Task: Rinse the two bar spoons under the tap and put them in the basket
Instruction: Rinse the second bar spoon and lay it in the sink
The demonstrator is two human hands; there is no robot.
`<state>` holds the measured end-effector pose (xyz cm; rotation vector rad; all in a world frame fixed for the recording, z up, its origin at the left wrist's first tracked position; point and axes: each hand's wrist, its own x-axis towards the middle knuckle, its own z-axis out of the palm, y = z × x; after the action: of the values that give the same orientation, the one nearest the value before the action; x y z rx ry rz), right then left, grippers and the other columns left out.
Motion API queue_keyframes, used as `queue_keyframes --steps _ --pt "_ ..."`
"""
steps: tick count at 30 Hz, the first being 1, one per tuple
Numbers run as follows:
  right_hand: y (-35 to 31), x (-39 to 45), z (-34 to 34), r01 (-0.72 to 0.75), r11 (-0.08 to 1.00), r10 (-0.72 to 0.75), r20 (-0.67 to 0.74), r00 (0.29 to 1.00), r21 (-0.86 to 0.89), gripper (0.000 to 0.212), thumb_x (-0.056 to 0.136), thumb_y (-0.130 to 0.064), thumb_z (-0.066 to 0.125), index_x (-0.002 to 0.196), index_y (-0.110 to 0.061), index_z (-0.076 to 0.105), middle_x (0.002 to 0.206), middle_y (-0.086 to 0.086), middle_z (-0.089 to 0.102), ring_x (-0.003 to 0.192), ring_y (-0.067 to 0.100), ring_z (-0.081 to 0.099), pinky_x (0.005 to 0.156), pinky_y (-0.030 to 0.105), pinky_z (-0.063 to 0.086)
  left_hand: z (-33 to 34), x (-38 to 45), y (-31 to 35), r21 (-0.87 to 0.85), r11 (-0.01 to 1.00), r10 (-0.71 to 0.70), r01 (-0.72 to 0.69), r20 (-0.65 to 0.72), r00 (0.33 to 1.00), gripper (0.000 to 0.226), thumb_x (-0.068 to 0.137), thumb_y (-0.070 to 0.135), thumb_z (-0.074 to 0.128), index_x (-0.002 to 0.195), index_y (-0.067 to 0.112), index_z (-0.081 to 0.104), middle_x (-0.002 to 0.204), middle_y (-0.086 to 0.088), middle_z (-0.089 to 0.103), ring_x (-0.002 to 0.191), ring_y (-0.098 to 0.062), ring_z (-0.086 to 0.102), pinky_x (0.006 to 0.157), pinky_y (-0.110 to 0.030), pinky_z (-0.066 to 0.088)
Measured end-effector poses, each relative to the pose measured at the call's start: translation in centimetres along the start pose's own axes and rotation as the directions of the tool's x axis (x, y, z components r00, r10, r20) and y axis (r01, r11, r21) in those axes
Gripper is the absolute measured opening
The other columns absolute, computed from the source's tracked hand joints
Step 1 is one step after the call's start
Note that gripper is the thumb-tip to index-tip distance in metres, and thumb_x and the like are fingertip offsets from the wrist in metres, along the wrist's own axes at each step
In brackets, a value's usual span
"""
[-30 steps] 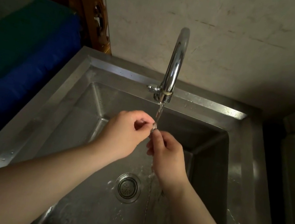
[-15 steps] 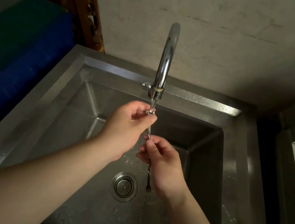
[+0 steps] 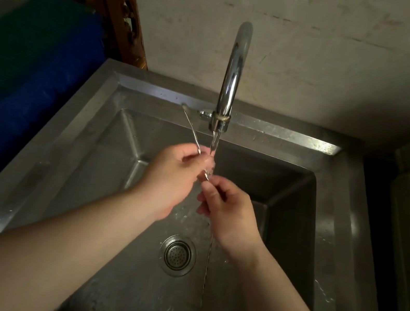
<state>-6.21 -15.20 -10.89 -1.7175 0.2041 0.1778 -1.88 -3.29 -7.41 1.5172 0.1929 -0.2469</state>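
Head view shows the left hand (image 3: 170, 176) and right hand (image 3: 227, 208) both pinching spoons (image 3: 191, 132) under the tap (image 3: 227, 90). They keep the metal inside the stream so it gets rinsed.

Both forearms bare, reaching fwd from bottom of view, converging at centre. Left hand (image 3: 170, 176) knuckles up, wrist roughly straight, fingers curled, thumb and forefinger pinched on a thin spoon handle (image 3: 191, 132). Right hand (image 3: 228, 213) lower and just beside left, nearly touching it at fingertips; back of hand toward camera, fingers (image 3: 211, 185) bunched in a pinch on a second spoon (image 3: 207, 265), whose shaft hangs below the hand. Both hands wet. Right wrist bent slightly inward.
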Motion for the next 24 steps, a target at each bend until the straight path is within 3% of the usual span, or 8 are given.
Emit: queue_keyframes --steps 3,6,9,12,14,18,21,24 --pt "1.1 -1.1 -1.4 -0.033 0.989 0.027 -0.037 0.999 -0.145 0.016 0.098 -0.025 0.057 0.095 -0.024 0.072 0.073 -0.002 0.071 0.064 0.007 0.068 0.068 0.027 0.056 -0.6 0.7 0.9 -0.117 0.993 -0.024 0.009 -0.124 0.992 0.013 0.093 0.012 0.057 0.093 0.020 0.067 0.079 0.004 0.071 0.066 -0.005 0.062 0.054 -0.012 0.044" --pt "1.0 -2.1 -3.1 -0.021 0.992 0.005 -0.126 0.992 -0.127 0.011 0.095 -0.028 0.061 0.091 -0.027 0.071 0.074 -0.002 0.072 0.066 0.008 0.070 0.064 0.024 0.056 -1.2 1.5 0.8 -0.249 0.968 -0.095 0.039 -0.216 0.972 0.009 0.092 0.008 0.058 0.097 0.014 0.062 0.077 0.002 0.071 0.062 -0.005 0.065 0.051 -0.011 0.046" --pt "-0.4 -2.4 -3.5 0.049 0.993 -0.068 -0.188 0.980 -0.106 0.007 0.090 -0.030 0.066 0.088 -0.026 0.071 0.076 -0.007 0.074 0.064 0.004 0.070 0.060 0.019 0.055 -1.7 2.2 -0.4 -0.399 0.902 -0.281 0.166 -0.250 0.926 0.002 0.093 0.008 0.058 0.091 0.008 0.060 0.079 -0.001 0.070 0.057 -0.003 0.068 0.048 -0.011 0.045" --pt "-2.6 -1.7 -2.6 0.122 0.991 -0.129 -0.226 0.966 -0.047 0.006 0.089 -0.024 0.070 0.086 -0.019 0.071 0.074 -0.004 0.074 0.062 0.004 0.070 0.061 0.019 0.057 -1.3 2.5 -2.3 -0.551 0.751 -0.525 0.364 -0.164 0.835 0.011 0.093 0.004 0.055 0.083 0.006 0.060 0.080 -0.006 0.067 0.044 -0.003 0.063 0.040 -0.012 0.046" --pt "-3.9 -0.9 -1.8 0.150 0.989 -0.149 -0.226 0.963 -0.011 0.006 0.089 -0.019 0.070 0.085 -0.015 0.070 0.070 -0.001 0.073 0.062 0.004 0.070 0.065 0.024 0.057 -0.7 2.5 -3.0 -0.608 0.651 -0.609 0.454 -0.061 0.791 0.012 0.092 -0.003 0.052 0.085 0.003 0.060 0.075 -0.010 0.066 0.039 -0.008 0.062 0.037 -0.016 0.048" --pt "-5.6 0.9 -0.2 0.179 0.980 -0.191 -0.154 0.969 -0.087 0.009 0.091 -0.019 0.067 0.087 -0.013 0.072 0.065 -0.002 0.067 0.062 0.012 0.063 0.068 0.033 0.055 0.8 1.8 -3.8 -0.461 0.636 -0.667 0.618 0.073 0.741 0.024 0.093 0.001 0.043 0.075 0.008 0.057 0.045 -0.002 0.061 0.041 -0.008 0.056 0.046 -0.015 0.038" --pt "-6.1 1.8 0.5 0.172 0.976 -0.192 -0.149 0.970 -0.134 0.015 0.092 -0.021 0.066 0.080 -0.012 0.071 0.061 0.000 0.064 0.057 0.017 0.059 0.060 0.034 0.050 2.0 1.1 -4.2 -0.441 0.602 -0.691 0.666 0.131 0.711 0.025 0.093 0.002 0.040 0.076 0.012 0.055 0.048 0.000 0.057 0.045 -0.009 0.048 0.055 -0.020 0.026" --pt "-6.1 1.9 0.3 0.181 0.974 -0.203 -0.168 0.965 -0.136 0.014 0.093 -0.020 0.066 0.082 -0.014 0.072 0.058 -0.004 0.061 0.053 0.010 0.054 0.057 0.029 0.043 2.4 0.5 -4.8 -0.416 0.580 -0.711 0.701 0.161 0.684 0.021 0.096 0.007 0.036 0.090 0.012 0.056 0.047 -0.002 0.064 0.038 -0.009 0.055 0.057 -0.020 0.029"
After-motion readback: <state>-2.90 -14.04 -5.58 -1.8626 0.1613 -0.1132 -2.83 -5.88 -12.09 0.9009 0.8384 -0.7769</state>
